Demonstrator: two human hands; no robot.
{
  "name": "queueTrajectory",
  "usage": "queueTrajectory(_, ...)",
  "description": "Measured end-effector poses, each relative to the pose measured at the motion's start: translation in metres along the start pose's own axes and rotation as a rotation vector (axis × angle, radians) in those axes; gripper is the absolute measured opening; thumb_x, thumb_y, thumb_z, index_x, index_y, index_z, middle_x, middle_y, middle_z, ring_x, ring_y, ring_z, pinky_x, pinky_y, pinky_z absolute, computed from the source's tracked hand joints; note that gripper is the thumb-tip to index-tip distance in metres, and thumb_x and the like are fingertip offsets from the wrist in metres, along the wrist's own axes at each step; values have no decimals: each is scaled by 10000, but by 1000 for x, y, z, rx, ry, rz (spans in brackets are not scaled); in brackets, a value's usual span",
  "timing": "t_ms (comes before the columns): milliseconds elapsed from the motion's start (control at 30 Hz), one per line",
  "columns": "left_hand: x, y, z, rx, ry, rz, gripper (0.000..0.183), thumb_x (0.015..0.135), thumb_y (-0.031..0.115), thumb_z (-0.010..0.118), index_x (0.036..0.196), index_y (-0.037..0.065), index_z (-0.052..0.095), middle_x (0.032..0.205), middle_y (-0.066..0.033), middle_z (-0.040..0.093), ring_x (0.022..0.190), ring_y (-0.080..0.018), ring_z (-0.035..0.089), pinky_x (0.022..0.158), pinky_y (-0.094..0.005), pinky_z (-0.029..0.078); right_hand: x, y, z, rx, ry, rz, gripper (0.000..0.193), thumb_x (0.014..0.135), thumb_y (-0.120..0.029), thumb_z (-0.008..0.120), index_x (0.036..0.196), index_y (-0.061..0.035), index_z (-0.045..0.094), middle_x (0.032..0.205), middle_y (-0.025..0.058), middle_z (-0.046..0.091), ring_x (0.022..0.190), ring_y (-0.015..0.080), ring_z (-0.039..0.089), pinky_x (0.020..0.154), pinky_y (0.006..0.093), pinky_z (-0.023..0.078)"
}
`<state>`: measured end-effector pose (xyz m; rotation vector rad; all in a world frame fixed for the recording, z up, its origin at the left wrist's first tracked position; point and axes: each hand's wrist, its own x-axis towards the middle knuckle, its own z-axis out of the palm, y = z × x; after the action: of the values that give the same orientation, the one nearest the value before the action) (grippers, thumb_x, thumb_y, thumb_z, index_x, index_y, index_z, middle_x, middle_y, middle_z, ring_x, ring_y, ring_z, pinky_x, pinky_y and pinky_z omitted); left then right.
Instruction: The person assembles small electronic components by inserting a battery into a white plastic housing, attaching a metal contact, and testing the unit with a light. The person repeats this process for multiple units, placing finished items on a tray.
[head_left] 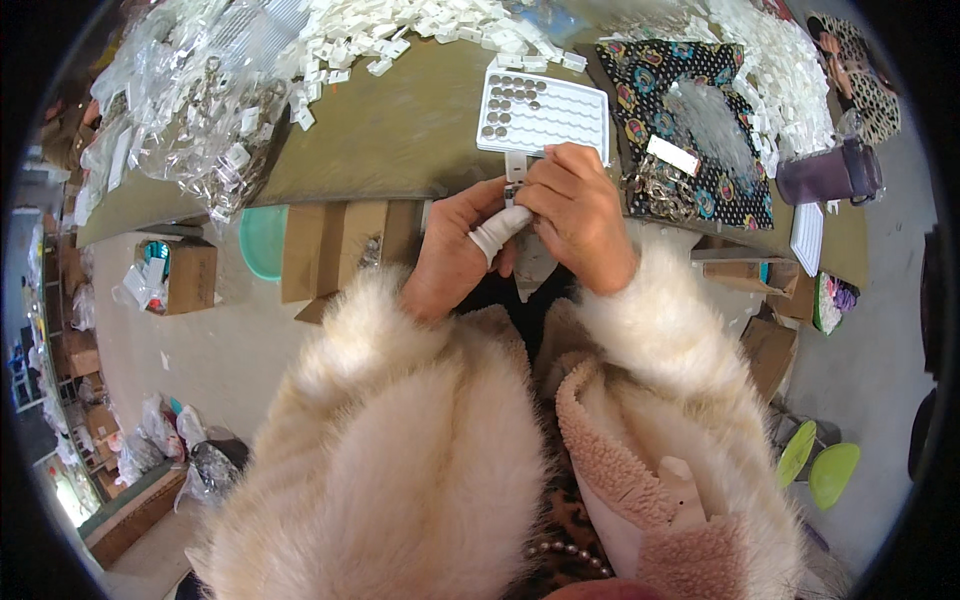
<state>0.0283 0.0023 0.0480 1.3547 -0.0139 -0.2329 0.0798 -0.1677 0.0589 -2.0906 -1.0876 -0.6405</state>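
Observation:
Close together at the table's front edge, both hands pinch one small part. My left hand point(448, 245) has its fingers closed around its lower end, and a white cover point(498, 233), seemingly wrapped on the thumb, points up to the right. The fingers of my right hand point(575, 205) are bent and pressed against the same part from the right. Between the fingertips, a small white plastic casing point(516, 164) sticks up, with a dark, shiny bit below it. Just beyond, a white ridged tray point(570, 115) holds several round silver button cells point(515, 88) at its left side.
White casings point(400, 22) lie heaped along the table's point(370, 130) far side. Clear bags point(200, 120) with metal pieces are at left. At right lie a patterned black cloth point(640, 95) with metal clasps and a purple-lidded container point(825, 175). Cardboard boxes point(335, 245) stand below the table.

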Motion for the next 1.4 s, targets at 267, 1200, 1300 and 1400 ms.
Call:
queueTrajectory(267,-1,-9,-32,-224,145,45,207,1017,91,577,1163,-9,686,1031,-122,750,546,-56,497,491,-209,394,42,18,14,-95,3,202,142,770,8,730,898,-54,728,839,70,653,791,276,633,687,363,481)
queueTrajectory(1200,-2,5,-32,-159,177,21,242,1021,148,588,1167,-17,689,963,-103,747,531,-52,465,485,-204,363,48,27,19,-38,-113,70,189,744,39,717,913,-21,658,851,113,617,839,321,621,740,403,490)
queueTrajectory(1300,1,6,-27,-165,165,25,226,1009,126,609,1151,-25,699,921,-83,743,529,-55,489,470,-207,379,42,13,16,92,-9,63,205,737,13,723,915,-38,636,851,97,608,857,321,614,749,412,473)
queueTrajectory(1400,4,4,-18,-136,152,39,230,1003,116,622,1163,-30,698,884,-54,727,538,-51,493,472,-209,383,36,4,12,138,22,50,212,733,6,721,908,-56,617,842,81,591,836,318,597,738,404,459)
